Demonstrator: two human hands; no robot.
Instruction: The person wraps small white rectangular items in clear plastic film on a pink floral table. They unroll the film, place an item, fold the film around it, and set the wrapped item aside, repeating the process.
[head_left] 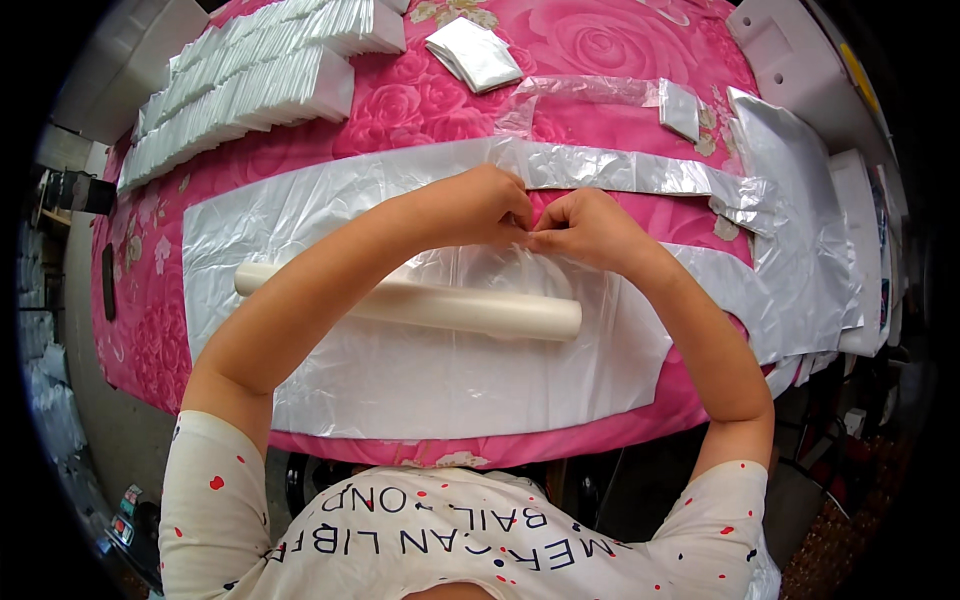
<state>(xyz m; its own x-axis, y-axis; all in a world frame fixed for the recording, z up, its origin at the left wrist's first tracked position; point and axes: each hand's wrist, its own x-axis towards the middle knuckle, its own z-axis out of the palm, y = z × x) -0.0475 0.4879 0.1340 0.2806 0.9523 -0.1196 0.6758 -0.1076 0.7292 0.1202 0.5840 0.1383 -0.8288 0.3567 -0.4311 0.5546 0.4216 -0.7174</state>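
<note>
A thin, translucent white plastic sheet lies spread across the table, with narrow strap-like strips running off toward the right. Over its middle, my left hand and my right hand meet with fingertips almost touching. Both hands are closed in a pinch on the thin plastic; the exact spot between the fingers is partly hidden. Just below them a smooth off-white roll rests lengthwise on the sheet, its left part passing under my left forearm.
Rows of folded white plastic packs stand at the far left on the pink rose-patterned tablecloth. A folded plastic piece lies at the back. More loose plastic sheets are heaped at the right, beside white foam boxes.
</note>
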